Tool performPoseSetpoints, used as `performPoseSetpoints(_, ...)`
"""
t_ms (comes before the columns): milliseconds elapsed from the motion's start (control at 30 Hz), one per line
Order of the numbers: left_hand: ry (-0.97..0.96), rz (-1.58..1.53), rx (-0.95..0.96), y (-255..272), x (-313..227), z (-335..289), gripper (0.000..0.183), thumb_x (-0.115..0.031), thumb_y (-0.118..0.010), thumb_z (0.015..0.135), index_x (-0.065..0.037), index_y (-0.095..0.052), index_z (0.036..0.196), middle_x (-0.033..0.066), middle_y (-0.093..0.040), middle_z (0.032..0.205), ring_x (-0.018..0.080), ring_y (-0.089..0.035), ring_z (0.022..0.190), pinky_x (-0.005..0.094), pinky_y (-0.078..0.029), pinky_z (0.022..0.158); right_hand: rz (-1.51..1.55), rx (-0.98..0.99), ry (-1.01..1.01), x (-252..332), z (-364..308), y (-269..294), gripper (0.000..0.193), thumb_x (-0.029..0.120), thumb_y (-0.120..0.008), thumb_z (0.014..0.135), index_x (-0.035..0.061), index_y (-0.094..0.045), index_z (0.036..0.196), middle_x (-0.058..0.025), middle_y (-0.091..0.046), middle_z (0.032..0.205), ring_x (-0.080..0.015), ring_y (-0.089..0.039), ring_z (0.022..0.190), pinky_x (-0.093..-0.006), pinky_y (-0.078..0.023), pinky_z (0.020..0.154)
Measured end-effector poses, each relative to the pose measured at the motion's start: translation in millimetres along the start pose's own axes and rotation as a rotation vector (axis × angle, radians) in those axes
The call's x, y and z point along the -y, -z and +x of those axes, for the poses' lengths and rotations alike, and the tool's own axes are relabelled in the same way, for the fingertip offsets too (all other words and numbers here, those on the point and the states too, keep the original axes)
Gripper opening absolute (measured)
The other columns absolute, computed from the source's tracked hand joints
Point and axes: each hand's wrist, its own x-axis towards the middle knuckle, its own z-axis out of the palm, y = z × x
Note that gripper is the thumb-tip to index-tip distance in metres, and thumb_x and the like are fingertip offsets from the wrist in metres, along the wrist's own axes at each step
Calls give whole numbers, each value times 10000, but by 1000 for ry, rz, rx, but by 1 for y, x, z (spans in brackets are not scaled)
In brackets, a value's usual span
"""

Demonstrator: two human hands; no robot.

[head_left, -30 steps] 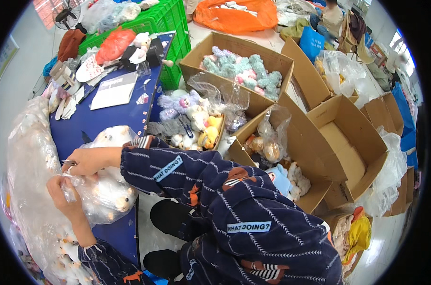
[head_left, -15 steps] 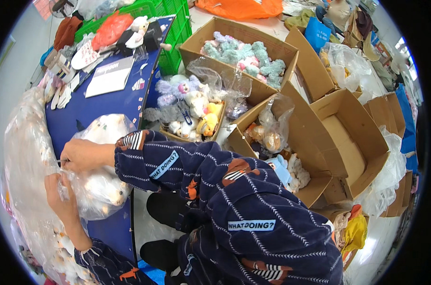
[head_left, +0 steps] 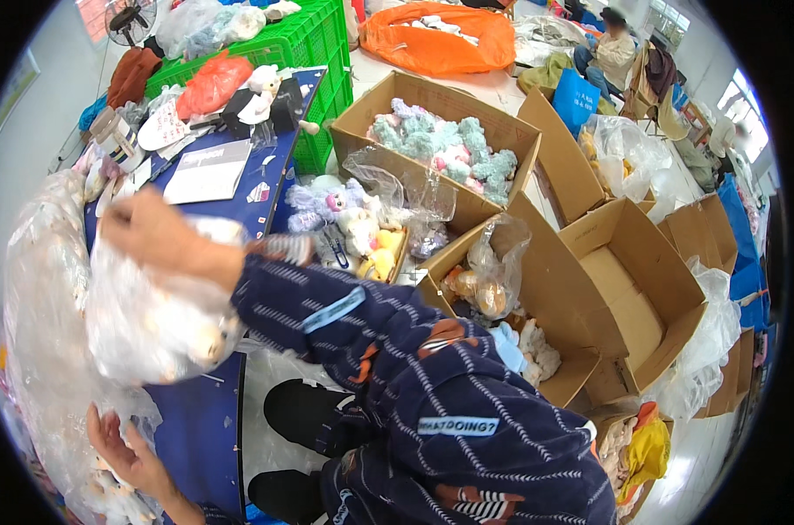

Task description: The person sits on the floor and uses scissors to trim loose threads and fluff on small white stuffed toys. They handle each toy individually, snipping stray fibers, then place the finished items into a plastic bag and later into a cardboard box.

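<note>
My right hand (head_left: 156, 229), slightly blurred, grips the top of a clear plastic bag (head_left: 121, 328) at the left side of the blue table (head_left: 196, 437). White plush toys (head_left: 200, 341) with dark eyes and cream muzzles show through the film. Nearer to me, my left hand (head_left: 127, 451) is open, fingers spread and palm turned up, holding nothing. It is beside a large clear plastic sack (head_left: 42, 289) of more white plush toys, which lies along the table's left edge.
Papers (head_left: 209, 171), a jar (head_left: 115, 140) and a red plastic bag (head_left: 213, 83) sit at the table's far end, before green crates (head_left: 318, 52). Open cartons (head_left: 633, 289) and plush-filled boxes (head_left: 449, 144) stand to the right. A person (head_left: 611, 52) sits far off.
My right hand has moved up, and the bag of plush toys has risen and shifted left with it. My left hand has let go of the bag and dropped nearer to me, opening.
</note>
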Motion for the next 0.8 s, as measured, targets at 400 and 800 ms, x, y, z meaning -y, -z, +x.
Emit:
performPoseSetpoints(400, 252, -24, 190, 57, 54, -57, 250, -59, -456, 925, 5, -504, 1161, 98, -503, 1215, 172, -520, 1026, 269, -437, 855, -306, 309, -87, 209, -32, 225, 397, 332, -534, 868, 7, -536, 1095, -178, -612, 951, -203, -607, 836, -285, -531, 638)
performPoseSetpoints(800, 357, 288, 563, 49, 31, -35, 360, -270, -502, 910, 14, -552, 1126, 178, -574, 1094, 289, -525, 1030, 344, -403, 915, -783, -865, -553, 204, -241, 319, 280, 344, -585, 839, 64, -593, 845, 44, -461, 530, -42, -415, 399, -196, -326, 349)
